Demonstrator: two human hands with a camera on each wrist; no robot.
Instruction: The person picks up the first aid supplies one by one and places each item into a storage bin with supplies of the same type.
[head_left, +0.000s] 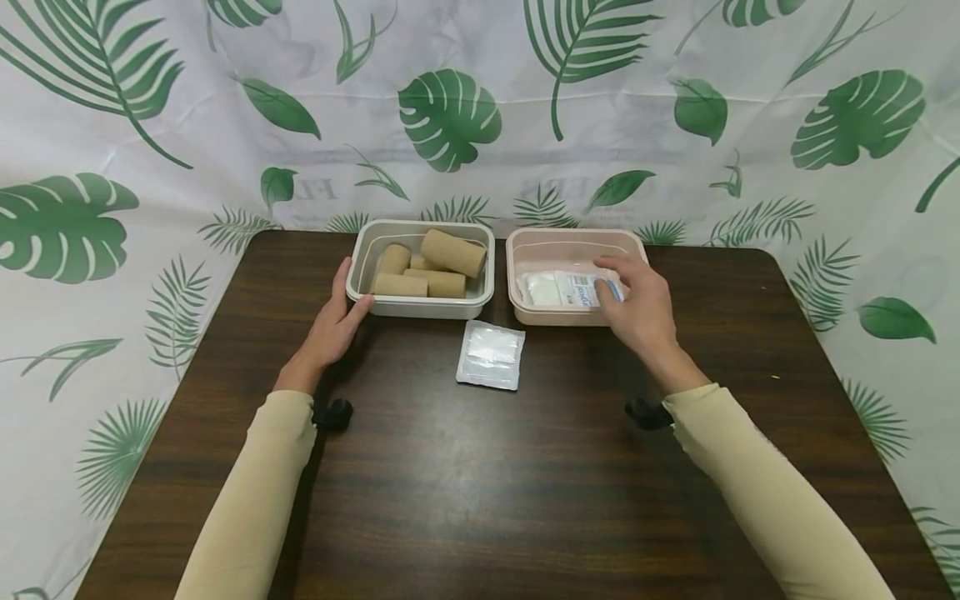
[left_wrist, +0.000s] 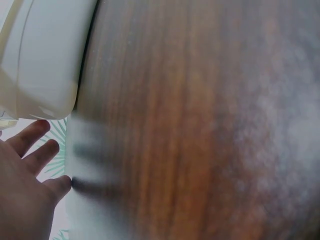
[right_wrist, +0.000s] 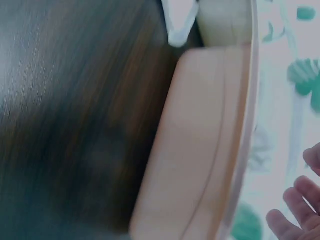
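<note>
A pale grey-white plastic box (head_left: 420, 308) stands at the back of the table, with several tan rolls (head_left: 453, 253) piled in it. My left hand (head_left: 330, 329) is at its front left corner, thumb at the front rim and fingers straight along the left side. Right of it sits a pink plastic box (head_left: 555, 317) holding white packets (head_left: 558, 288), one with blue print. Over that box's right side hovers my right hand (head_left: 637, 304), fingers apart and loosely bent; nothing shows between them. In front of both boxes lies a flat white sealed packet (head_left: 491, 356).
The boxes stand side by side on a dark wood-grain table (head_left: 465, 500) with a narrow gap between them. Behind the table hangs a white cloth (head_left: 510, 117) with green leaf prints. Black straps with small dark devices (head_left: 335, 414) sit at both wrists.
</note>
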